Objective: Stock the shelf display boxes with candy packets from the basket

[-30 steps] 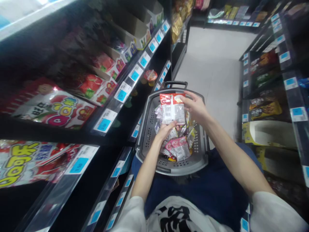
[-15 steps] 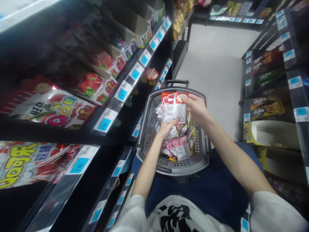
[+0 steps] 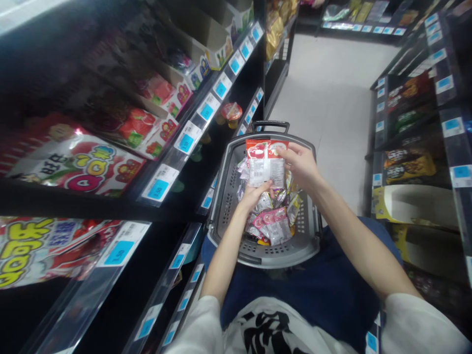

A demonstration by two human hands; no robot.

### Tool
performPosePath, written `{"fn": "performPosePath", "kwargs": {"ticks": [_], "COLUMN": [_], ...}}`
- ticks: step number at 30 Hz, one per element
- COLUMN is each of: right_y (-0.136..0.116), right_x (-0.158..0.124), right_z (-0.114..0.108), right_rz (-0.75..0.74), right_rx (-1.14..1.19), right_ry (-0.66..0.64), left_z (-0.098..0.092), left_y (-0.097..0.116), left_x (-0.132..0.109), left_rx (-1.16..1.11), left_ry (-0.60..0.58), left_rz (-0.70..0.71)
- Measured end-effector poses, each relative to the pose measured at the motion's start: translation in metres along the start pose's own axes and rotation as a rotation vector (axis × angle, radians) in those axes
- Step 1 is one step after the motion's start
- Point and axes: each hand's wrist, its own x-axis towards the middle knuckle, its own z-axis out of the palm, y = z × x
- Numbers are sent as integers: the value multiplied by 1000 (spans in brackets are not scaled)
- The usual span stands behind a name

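A red and white candy packet [image 3: 266,167], its printed back facing up, is held over a grey shopping basket [image 3: 225,216]. My left hand [image 3: 258,195] grips the packet's lower edge, thumb on top. At the upper right corner, my right hand [image 3: 300,162] pinches the same packet. Beneath it, several small wrapped packets lie in the basket, among them a pink one [image 3: 273,225] and a yellow one [image 3: 294,209]. The basket rests at my lap, its black handle [image 3: 270,126] at the far side. What lies right under the packet is hidden.
Shelves with price tags [image 3: 158,188] run along my left, holding gummy candy bags [image 3: 92,167]. A jelly cup [image 3: 232,113] sits on a lower shelf. On the right, another shelf holds snack bags [image 3: 409,164] and a cardboard box [image 3: 420,204]. Pale floor [image 3: 328,78] runs ahead between them.
Almost nothing differs. Both hands keep their hold on the packet over the basket, and the view has shifted very slightly.
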Motion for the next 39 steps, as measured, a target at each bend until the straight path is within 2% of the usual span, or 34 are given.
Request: {"fn": "performPosePath", "kwargs": {"ticks": [18, 27, 33, 39], "right_y": [-1, -4, -5, -2], "right_x": [-2, -3, -7, -3], "right_z": [-1, 1, 3, 2], "right_rz": [-44, -37, -4, -62], "right_rx": [-1, -76, -160, -112], "right_ry": [-45, -50, -80, 42], "left_z": [-2, -3, 0, 2], "left_y": [-2, -2, 2, 9], "left_x": [-1, -1, 0, 6], "left_rx": [28, 67, 129, 132], "left_ry": [16, 45, 126, 292], "left_rz": [1, 19, 66, 147]}}
